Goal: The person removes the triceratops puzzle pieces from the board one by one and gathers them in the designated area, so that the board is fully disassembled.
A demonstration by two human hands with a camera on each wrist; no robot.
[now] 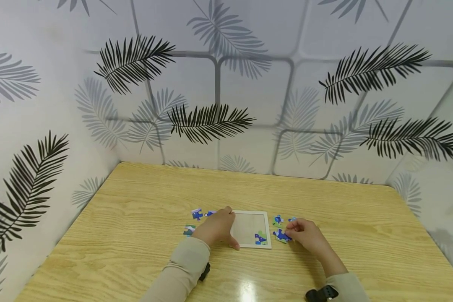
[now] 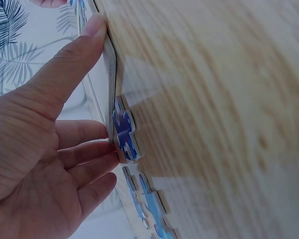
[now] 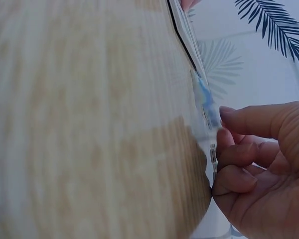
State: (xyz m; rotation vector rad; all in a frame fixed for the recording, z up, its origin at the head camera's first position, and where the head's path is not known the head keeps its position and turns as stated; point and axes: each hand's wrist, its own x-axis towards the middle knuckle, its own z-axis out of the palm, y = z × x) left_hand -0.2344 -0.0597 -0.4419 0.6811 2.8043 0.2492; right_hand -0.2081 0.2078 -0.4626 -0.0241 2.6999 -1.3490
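Note:
A shallow white puzzle frame (image 1: pixel 269 228) lies on the table, with a blue and green puzzle piece (image 1: pixel 261 238) in its near right corner. My left hand (image 1: pixel 216 228) rests along the frame's left side, thumb at the near edge. In the left wrist view, its fairly straight fingers (image 2: pixel 82 134) touch the frame's edge (image 2: pixel 110 74). Just right of the frame, my right hand (image 1: pixel 307 235) pinches a dark blue puzzle piece (image 1: pixel 280 235) between thumb and index finger. That piece (image 3: pixel 208 102) appears blurred and tilted in the right wrist view; the other right fingers curl in.
Loose puzzle pieces lie left of the frame, among them a purple one (image 1: pixel 197 214) and a green one (image 1: pixel 189 230). Another piece (image 1: pixel 277 219) lies right of the frame. The wooden table (image 1: pixel 154 193) meets a leaf-patterned wall (image 1: pixel 249 147) at its far edge.

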